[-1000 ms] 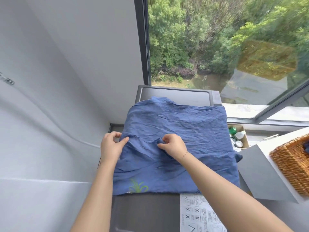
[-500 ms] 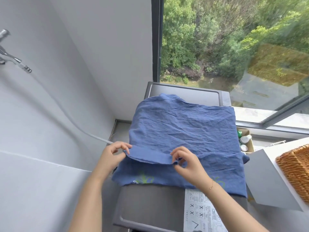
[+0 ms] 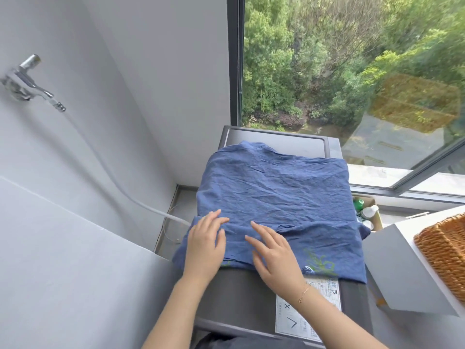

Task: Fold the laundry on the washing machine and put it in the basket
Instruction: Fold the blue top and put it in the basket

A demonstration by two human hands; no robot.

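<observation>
A crumpled blue cloth garment (image 3: 276, 197) with a green plant print near its hem lies spread over the flat dark grey top of the washing machine (image 3: 276, 141), covering most of the lid; a strip of bare lid shows at 12 o'clock and another at 6 o'clock, where a white instruction sticker (image 3: 297, 318) is stuck. A folded-over flap of the cloth runs across the near part of the garment.

The left hand (image 3: 205, 244) lies flat on the garment's 8 o'clock corner, fingers straight and spread a little, palm down, gripping nothing. The right hand (image 3: 273, 250) rests just beside it toward 3 o'clock, also flat and palm down, fingers stretched forward over the folded flap, holding nothing. A thin gold bracelet (image 3: 303, 294) circles the right wrist.

The woven brown wicker basket (image 3: 445, 250) stands at 3 o'clock, well apart from the garment, on a white surface (image 3: 407, 225) above a grey panel. Between machine and basket, a small cardboard box (image 3: 377, 212) holds bottles with green and white caps. A chrome wall tap (image 3: 27, 81) sits at 10 o'clock, with a white hose (image 3: 141, 202) running down toward the machine. A large window (image 3: 352, 71) at 12 to 2 o'clock looks out on green trees.
</observation>
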